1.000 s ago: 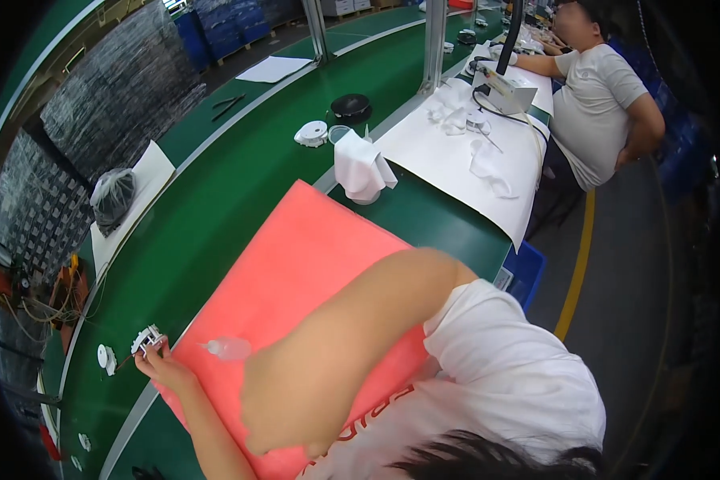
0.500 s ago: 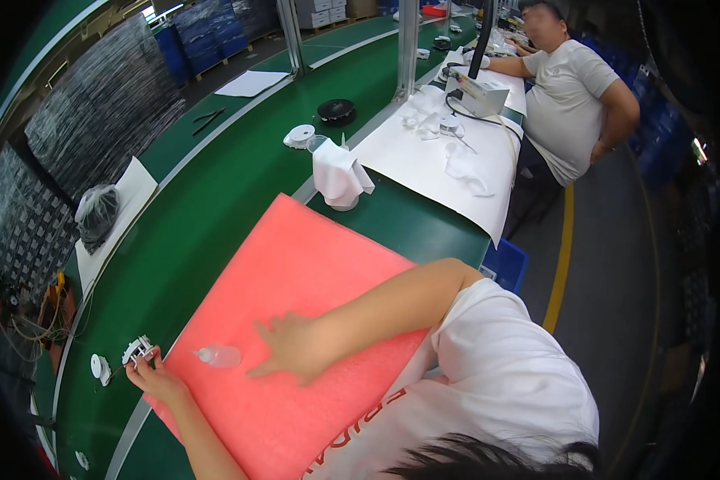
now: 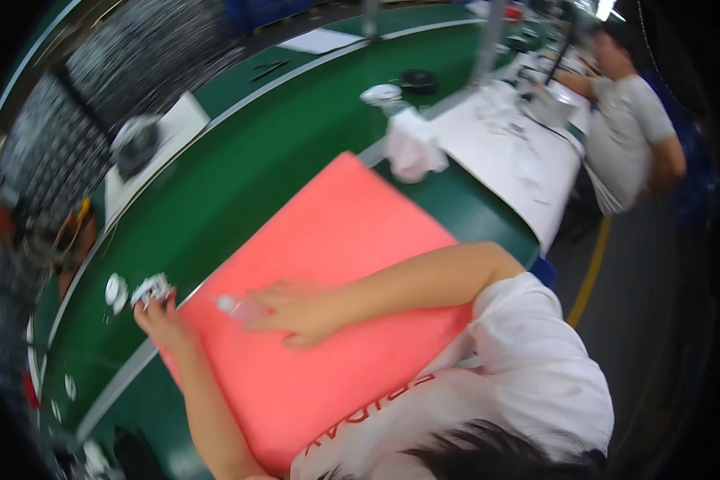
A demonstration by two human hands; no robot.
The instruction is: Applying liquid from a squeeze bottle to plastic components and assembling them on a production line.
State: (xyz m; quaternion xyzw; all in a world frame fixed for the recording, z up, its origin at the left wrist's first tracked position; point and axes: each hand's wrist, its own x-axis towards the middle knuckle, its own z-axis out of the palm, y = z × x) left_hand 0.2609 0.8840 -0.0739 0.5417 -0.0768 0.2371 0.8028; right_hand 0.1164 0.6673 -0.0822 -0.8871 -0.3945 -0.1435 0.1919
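Note:
At the near edge of the green belt, my left hand [image 3: 165, 320] has its fingers closed on a white plastic part [image 3: 150, 290] with an open framework. A round white piece [image 3: 117, 293] lies beside it on the belt. My right hand [image 3: 302, 310] is stretched over the red-pink mat [image 3: 344, 232], its fingertips at the base of a small clear squeeze bottle [image 3: 234, 307] with a narrow nozzle. The bottle lies on its side. Blur hides whether those fingers are closed round it.
Beyond the mat stand a cloth-draped cup [image 3: 412, 148], a white disc part [image 3: 382, 95] and a black round part [image 3: 418, 81]. White sheeting [image 3: 496, 152] covers the bench at right, where another person [image 3: 624, 128] sits. A dark bag [image 3: 138, 148] lies across the belt.
The view has swung, shifting the scene up and right. My right hand has moved left across the mat to the squeeze bottle. My left hand still holds the white plastic part.

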